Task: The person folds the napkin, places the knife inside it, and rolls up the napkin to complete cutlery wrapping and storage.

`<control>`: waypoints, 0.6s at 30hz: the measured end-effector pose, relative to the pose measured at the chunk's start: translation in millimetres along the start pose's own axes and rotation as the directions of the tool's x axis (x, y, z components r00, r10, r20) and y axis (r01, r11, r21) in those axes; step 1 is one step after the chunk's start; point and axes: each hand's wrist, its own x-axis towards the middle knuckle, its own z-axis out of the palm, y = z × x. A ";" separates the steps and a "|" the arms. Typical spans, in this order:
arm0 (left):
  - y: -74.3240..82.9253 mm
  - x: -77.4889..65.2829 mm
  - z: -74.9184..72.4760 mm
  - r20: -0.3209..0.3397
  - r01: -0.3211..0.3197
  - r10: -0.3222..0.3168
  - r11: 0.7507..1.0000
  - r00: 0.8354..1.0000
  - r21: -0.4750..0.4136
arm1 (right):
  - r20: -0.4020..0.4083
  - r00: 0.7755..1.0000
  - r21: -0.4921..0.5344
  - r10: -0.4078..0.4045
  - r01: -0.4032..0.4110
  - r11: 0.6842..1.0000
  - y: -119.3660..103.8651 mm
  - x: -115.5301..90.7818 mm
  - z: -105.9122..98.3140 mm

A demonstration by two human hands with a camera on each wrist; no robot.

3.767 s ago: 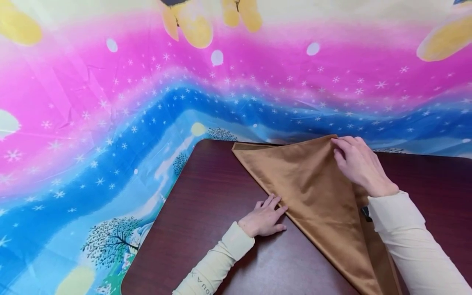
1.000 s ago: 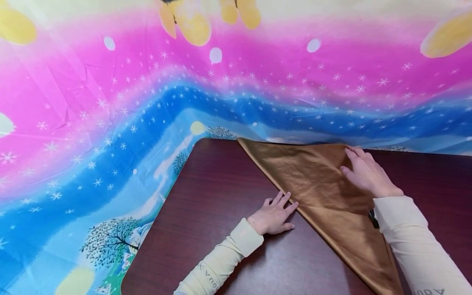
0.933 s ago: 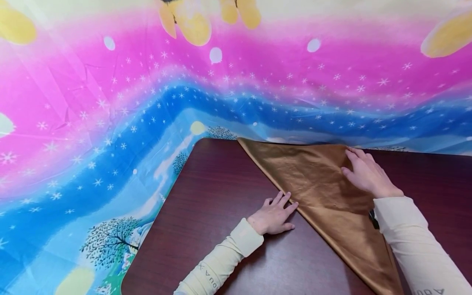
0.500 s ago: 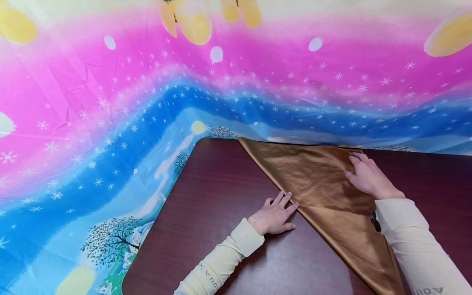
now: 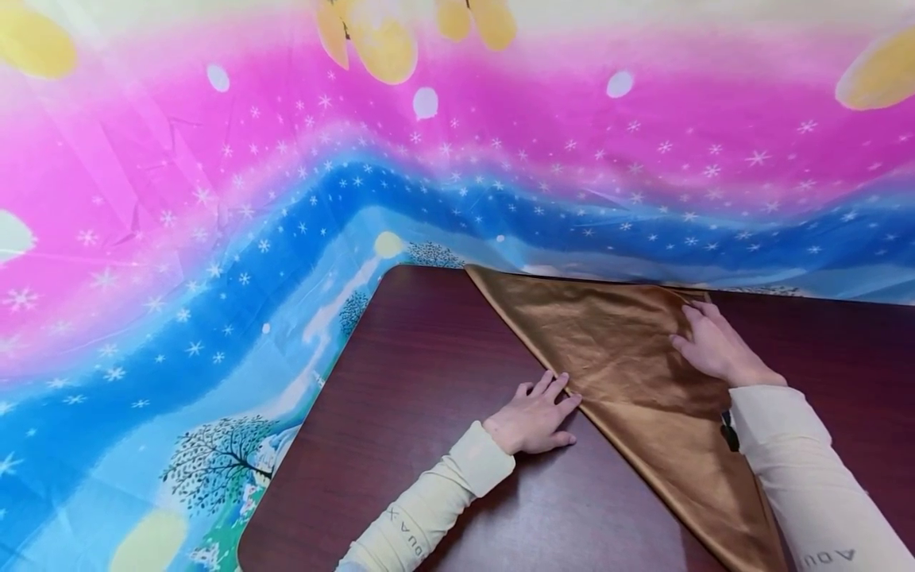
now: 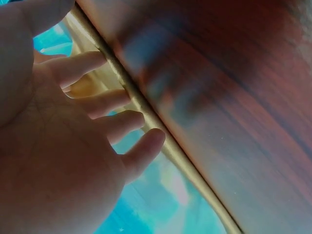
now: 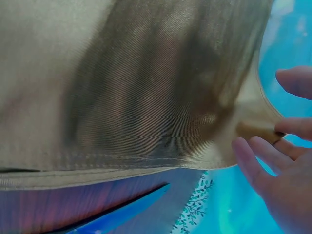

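A shiny brown satin cloth (image 5: 615,357) lies on the table, folded diagonally into a triangle. My left hand (image 5: 532,417) has its fingers spread, the tips resting on the long folded edge. From the left wrist view, the left fingers (image 6: 134,151) lie across that rolled-looking gold edge (image 6: 187,170). At the cloth's far right corner my right hand (image 5: 718,345) rests its loosely bent fingers on the fabric, thumb apart. In the right wrist view the right hand (image 7: 287,180) is at the corner of the cloth (image 7: 146,97), whose stitched hem shows.
The dark red-brown wooden table (image 5: 407,365) has a rounded far left corner. Behind it hangs a pink and blue printed backdrop (image 5: 286,206) with snowflakes and trees. Beside the right cuff sits a small black item (image 5: 729,433).
The raised upper layer has come down flat, its corner moving rightward with the right hand, which then slid slightly toward me. The left hand shifted a little right along with the cloth's edge.
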 end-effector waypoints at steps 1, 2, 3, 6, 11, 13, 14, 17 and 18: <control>0.0 0.1 0.0 0.000 0.001 -0.001 1.000 1.000 0.002 | 0.004 1.000 0.004 0.003 -0.003 1.000 0.6 0.5 0.5; 0.0 0.0 0.1 0.000 0.002 -0.002 1.000 1.000 0.002 | 0.011 1.000 0.010 0.009 -0.009 1.000 1.5 1.1 0.9; 0.1 0.0 0.1 0.001 0.002 -0.002 1.000 1.000 0.004 | 0.021 1.000 0.014 0.017 -0.017 1.000 2.3 1.6 1.2; 0.5 0.5 -0.2 0.005 0.004 -0.004 1.000 1.000 0.006 | 0.046 0.998 0.020 0.037 -0.038 0.999 6.5 3.7 2.5; 0.9 1.1 -1.5 0.007 0.003 -0.003 1.000 1.000 0.009 | 0.067 0.996 0.031 0.051 -0.053 0.998 12.6 6.7 5.2; 0.5 1.1 -1.7 0.006 0.000 0.000 1.000 1.000 0.010 | 0.069 0.996 0.036 0.053 -0.055 0.998 14.0 7.6 6.3; 0.3 1.1 -1.7 0.004 -0.002 0.002 1.000 1.000 0.011 | 0.071 0.996 0.039 0.055 -0.058 0.998 14.8 8.0 6.7; 0.0 1.3 -1.5 0.004 -0.003 0.003 1.000 1.000 0.010 | 0.072 0.995 0.041 0.065 -0.068 0.997 17.1 9.1 8.3; -0.1 1.4 -1.3 0.004 -0.004 0.004 1.000 1.000 0.011 | 0.072 0.995 0.041 0.070 -0.073 0.996 17.8 9.3 8.8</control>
